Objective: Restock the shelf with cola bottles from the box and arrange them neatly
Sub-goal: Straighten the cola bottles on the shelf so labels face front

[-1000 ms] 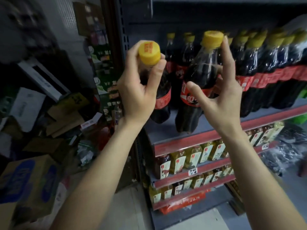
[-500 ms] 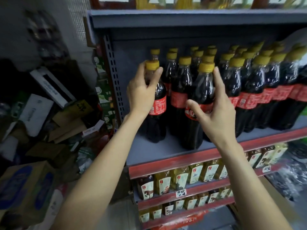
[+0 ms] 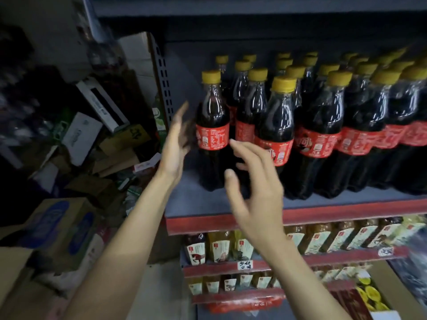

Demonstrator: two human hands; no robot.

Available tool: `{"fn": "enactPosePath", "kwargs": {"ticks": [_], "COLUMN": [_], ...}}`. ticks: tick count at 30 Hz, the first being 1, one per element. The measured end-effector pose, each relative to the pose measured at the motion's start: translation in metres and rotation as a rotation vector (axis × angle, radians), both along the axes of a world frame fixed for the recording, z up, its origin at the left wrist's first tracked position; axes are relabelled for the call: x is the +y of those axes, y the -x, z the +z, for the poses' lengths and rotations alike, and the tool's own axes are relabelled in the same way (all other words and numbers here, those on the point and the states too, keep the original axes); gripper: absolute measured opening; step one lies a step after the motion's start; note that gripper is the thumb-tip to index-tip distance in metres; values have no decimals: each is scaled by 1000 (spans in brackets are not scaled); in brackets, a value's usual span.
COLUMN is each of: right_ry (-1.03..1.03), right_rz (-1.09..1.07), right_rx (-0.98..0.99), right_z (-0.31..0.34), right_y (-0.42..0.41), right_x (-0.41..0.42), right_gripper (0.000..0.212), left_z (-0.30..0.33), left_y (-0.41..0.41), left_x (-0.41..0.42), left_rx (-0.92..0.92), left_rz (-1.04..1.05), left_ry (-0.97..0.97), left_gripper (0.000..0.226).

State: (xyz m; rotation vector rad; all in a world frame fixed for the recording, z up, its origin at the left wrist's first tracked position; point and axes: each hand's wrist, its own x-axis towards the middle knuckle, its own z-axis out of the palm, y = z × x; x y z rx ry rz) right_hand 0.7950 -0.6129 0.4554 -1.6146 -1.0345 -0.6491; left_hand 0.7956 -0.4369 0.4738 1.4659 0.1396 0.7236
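Both hands were empty, fingers loose: the left hand (image 3: pixel 176 144) beside the leftmost cola bottle (image 3: pixel 212 130), the right hand (image 3: pixel 254 181) before it. The bottles stood on the shelf (image 3: pixel 231 221). Placing seemed finished; next likely needed 2 more from the box (image 3: pixel 55 227).

Both forearms are bare up to the lower frame edge with no sleeve in view, and the left hand (image 3: pixel 176 144) and the right hand (image 3: pixel 256 195) wear no glove, ring, watch or bracelet, their fingers slim.
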Motion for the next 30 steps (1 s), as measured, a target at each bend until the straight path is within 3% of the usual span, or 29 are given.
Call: {"fn": "enactPosePath", "kwargs": {"ticks": [4,7,12,19,24,30], "right_ry": [294,298,228,223,248,298], "right_rz": [68,193,288,274,123,-40], "right_rx": [327,467,534,536,519,476], "right_z": [-18,-20,-13,-10,-11,-4], "right_y": [2,-9,-45,-76,-92,-104], "right_x": [32,50,99,160,184,198], "right_gripper": [77,94,108,101,96,89], "left_z": [-9,-12,-14,-10,-10,-12], "left_y": [7,13,33,9,-15,-36], "left_x": [2,1,18,51,75,86], "left_rx": [160,197,132,147,140,72], "left_rz": [-154,-142,23,140,123,101], "left_ry": [105,71,81,41,55,41], "left_gripper": [59,58,44,40,49,38]}}
